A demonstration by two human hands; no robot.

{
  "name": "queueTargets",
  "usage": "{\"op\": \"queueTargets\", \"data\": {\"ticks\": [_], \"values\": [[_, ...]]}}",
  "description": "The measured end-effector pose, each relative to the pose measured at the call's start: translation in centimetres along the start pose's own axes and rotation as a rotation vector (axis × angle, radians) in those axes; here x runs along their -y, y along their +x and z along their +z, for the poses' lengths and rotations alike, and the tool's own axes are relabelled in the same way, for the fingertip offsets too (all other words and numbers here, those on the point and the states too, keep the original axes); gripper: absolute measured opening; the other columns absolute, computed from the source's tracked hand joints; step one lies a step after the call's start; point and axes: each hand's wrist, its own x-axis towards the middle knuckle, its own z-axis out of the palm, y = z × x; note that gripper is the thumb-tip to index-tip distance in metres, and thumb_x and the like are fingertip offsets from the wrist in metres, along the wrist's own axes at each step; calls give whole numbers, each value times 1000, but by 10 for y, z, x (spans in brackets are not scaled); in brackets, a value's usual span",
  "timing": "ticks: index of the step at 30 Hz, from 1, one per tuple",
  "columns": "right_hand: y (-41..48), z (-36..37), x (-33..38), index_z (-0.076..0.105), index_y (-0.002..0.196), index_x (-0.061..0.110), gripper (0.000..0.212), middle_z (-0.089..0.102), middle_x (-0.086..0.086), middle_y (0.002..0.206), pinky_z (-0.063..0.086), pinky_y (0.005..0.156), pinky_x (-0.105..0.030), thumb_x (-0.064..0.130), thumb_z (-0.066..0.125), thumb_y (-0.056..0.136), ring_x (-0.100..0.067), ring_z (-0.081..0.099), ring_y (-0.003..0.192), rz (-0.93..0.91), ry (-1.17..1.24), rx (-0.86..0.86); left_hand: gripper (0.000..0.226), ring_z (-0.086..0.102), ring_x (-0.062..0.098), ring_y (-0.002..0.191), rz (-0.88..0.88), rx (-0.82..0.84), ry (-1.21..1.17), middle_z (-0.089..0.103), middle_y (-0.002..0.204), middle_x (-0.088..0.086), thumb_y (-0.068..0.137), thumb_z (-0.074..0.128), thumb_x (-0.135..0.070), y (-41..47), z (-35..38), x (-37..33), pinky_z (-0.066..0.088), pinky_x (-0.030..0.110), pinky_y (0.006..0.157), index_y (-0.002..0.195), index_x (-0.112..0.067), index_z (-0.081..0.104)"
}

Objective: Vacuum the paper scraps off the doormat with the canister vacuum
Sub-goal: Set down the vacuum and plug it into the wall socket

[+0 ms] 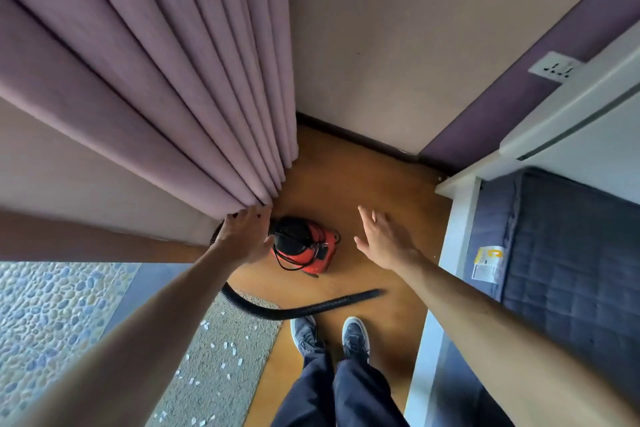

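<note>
A red and black canister vacuum (306, 246) stands on the wooden floor by the curtain, its black cord wrapped around it. Its black ribbed hose (304, 308) curves along the floor in front of my feet. My left hand (244, 236) reaches toward the vacuum's left side at the curtain's edge, fingers loosely bent and holding nothing. Over the floor right of the vacuum, my right hand (381, 239) hovers with fingers spread. The grey doormat (211, 367) lies at lower left, with several white paper scraps (227, 347) scattered on it.
A mauve pleated curtain (156, 87) hangs at left. A white bed frame with a dark quilted mattress (571, 253) fills the right. A wall socket (554, 68) sits at upper right. A pebble-patterned floor (45, 315) lies left of the mat. My shoes (329, 336) stand behind the hose.
</note>
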Motion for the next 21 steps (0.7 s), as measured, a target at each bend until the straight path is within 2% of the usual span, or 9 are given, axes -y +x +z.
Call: {"op": "queueTargets", "data": {"ticks": [3,6,9,12,16,19,21], "values": [[8,26,-7,21,152,14,69,49,-13,136,54,85,-41,46,49,97,-30,50,121,6,4,25,57,52,32,122,-3,38,0,50,132,12,93,52,-49,17,23,-1,45,47,95,135,-12,38],[16,54,-13,19,153,15,71,47,-12,139,53,85,-42,47,49,97,-30,48,123,17,23,72,47,54,33,117,-17,92,-19,53,126,12,93,52,-47,30,44,-1,47,47,94,125,-13,42],[24,80,-19,18,153,14,71,46,-13,139,53,86,-42,46,49,97,-30,48,123,16,33,106,46,55,33,118,-32,118,-32,53,127,12,94,51,-45,41,66,-2,46,46,96,128,-14,42],[32,106,-25,18,152,13,70,43,-13,142,54,87,-45,44,49,98,-31,46,125,0,60,130,61,52,32,124,-31,150,-26,49,136,13,94,51,-48,52,92,-5,45,46,97,141,-14,33],[44,134,-32,15,153,12,71,40,-14,145,54,90,-43,45,48,99,-31,46,126,9,105,159,67,47,34,127,-30,160,-40,47,137,16,95,49,-48,64,121,-13,47,47,95,146,-10,27],[57,152,-35,17,153,13,69,43,-13,141,53,89,-41,45,47,99,-29,47,124,17,153,151,81,46,35,132,-35,171,-27,38,149,17,96,46,-51,73,144,-17,35,49,112,155,-9,13],[65,164,-37,18,152,13,68,45,-12,139,53,86,-39,45,47,99,-28,49,122,10,165,137,85,46,33,133,-39,178,-22,33,155,16,96,45,-52,77,157,-20,29,50,116,157,-9,5]]}}
